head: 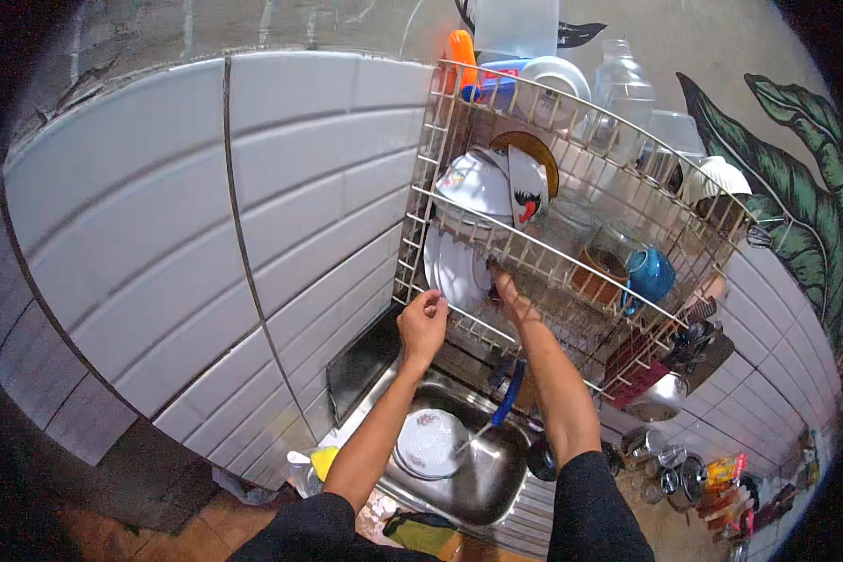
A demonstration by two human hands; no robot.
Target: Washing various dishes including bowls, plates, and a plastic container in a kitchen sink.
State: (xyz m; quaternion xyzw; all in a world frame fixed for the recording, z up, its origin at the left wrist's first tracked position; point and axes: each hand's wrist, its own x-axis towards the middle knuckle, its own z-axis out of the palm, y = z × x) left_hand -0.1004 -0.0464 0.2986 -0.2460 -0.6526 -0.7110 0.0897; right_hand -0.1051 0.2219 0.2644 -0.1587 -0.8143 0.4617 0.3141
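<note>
A wire dish rack [481, 211] hangs on the wall above the sink. Into its lower level reaches my right hand [507, 288], beside white plates [453, 263] that stand on edge. Its fingers are partly hidden, so its grip is unclear. My left hand [423, 327] is at the front left edge of that level, fingers curled close to the wire and the plates; whether it grips anything cannot be made out. Below, in the steel sink [488, 499], lies a white plate with a flower print [428, 439], with a blue-handled brush [511, 393] standing near it.
Bowls [474, 186], glass cups [572, 218] and a blue mug [650, 272] occupy the upper level. Plastic containers [625, 84] sit on top. A tiled wall [323, 175] bounds the left side. A yellow sponge [324, 460] lies by the sink; jars [685, 478] stand to the right.
</note>
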